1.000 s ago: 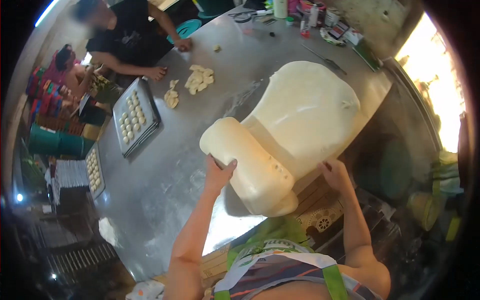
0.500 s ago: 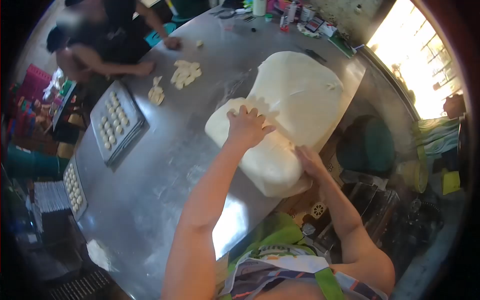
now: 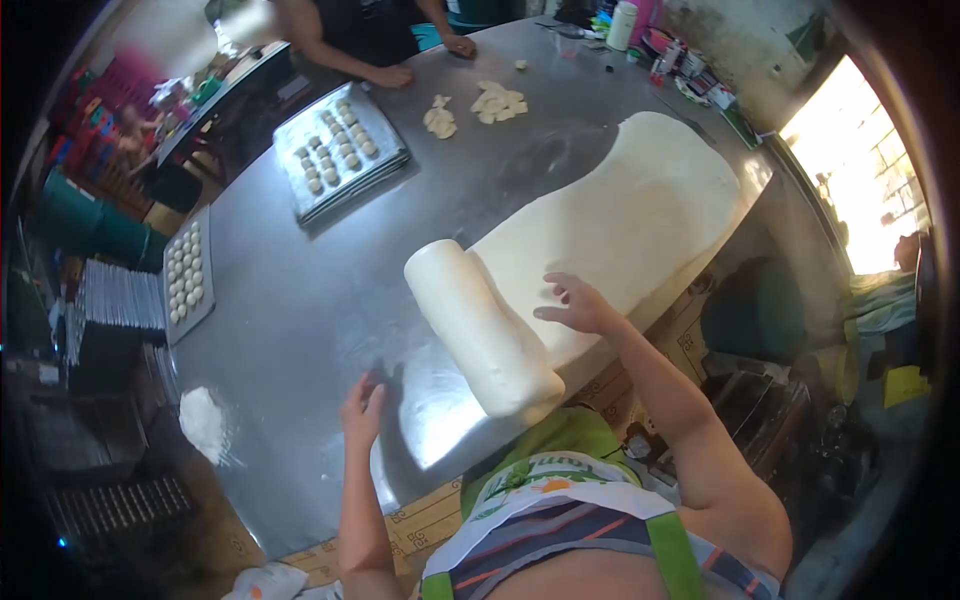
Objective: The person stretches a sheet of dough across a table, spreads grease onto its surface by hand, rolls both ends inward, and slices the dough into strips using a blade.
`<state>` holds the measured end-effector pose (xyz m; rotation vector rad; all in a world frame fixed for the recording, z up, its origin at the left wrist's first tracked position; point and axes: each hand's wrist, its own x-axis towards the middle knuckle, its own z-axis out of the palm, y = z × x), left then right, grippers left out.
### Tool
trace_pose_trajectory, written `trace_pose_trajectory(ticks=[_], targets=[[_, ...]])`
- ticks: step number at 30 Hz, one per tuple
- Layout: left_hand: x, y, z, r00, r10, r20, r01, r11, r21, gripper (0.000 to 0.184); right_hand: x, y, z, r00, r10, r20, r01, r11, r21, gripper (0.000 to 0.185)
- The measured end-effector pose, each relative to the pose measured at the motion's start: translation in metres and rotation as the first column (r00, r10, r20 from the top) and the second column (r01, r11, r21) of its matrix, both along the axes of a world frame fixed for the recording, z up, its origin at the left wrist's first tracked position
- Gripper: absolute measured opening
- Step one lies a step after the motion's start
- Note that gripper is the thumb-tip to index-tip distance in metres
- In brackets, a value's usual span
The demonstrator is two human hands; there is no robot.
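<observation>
A large pale sheet of dough (image 3: 640, 195) stretches across the metal table toward the window side. Its near end is wound into a thick dough roll (image 3: 475, 325), which lies close to the table's front edge. My right hand (image 3: 580, 305) hovers over the flat dough just right of the roll, fingers apart and nothing in them. To the left of the roll, my left hand (image 3: 362, 408) is held above the bare metal, empty, with its thumb and fingers apart. Neither hand appears to grip the dough.
Stacked trays (image 3: 340, 155) bear several dough balls, and another tray (image 3: 190, 275) of balls sits at the left edge. Flour (image 3: 205, 425) is heaped near the left corner. Dough pieces (image 3: 498, 102) lie near a person's hand (image 3: 392, 76) across the table. Bottles (image 3: 621, 25) stand at the back.
Both hands have come off the dough; my left hand has moved down and left. The bulky folded end is now a neat cylinder, and the sheet lies longer and flatter. The view has shifted.
</observation>
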<state>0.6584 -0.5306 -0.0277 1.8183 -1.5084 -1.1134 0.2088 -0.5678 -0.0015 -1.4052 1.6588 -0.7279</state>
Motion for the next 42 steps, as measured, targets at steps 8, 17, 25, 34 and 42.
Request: trace_pose_trajectory(ticks=[8, 17, 25, 34, 42], targets=[[0.046, 0.093, 0.001, 0.943, 0.293, -0.158, -0.29, 0.956, 0.041, 0.045, 0.233, 0.027, 0.03, 0.473, 0.881, -0.022, -0.879, 0.47, -0.078, 0.077], [0.017, 0.049, -0.002, 0.979, 0.155, -0.134, -0.175, 0.973, -0.153, 0.042, 0.149, -0.007, 0.039, 0.834, 0.551, 0.03, -0.545, 0.832, -0.105, 0.053], [-0.002, 0.015, 0.008, 0.988, 0.152, 0.012, -0.151, 0.986, -0.078, 0.035, -0.047, 0.028, 0.003, 0.953, 0.299, -0.048, -0.295, 0.952, 0.076, 0.051], [-0.269, -0.126, 0.02, 0.996, 0.08, -0.038, -0.088, 0.932, -0.351, 0.022, -0.345, -0.049, -0.027, 0.975, -0.205, -0.083, 0.188, 0.966, -0.18, 0.042], [-0.62, -0.276, 0.05, 0.763, -0.582, 0.281, 0.645, 0.666, -0.374, 0.016, -0.598, -0.128, -0.029, 0.889, -0.427, -0.164, 0.351, 0.866, -0.356, 0.029]])
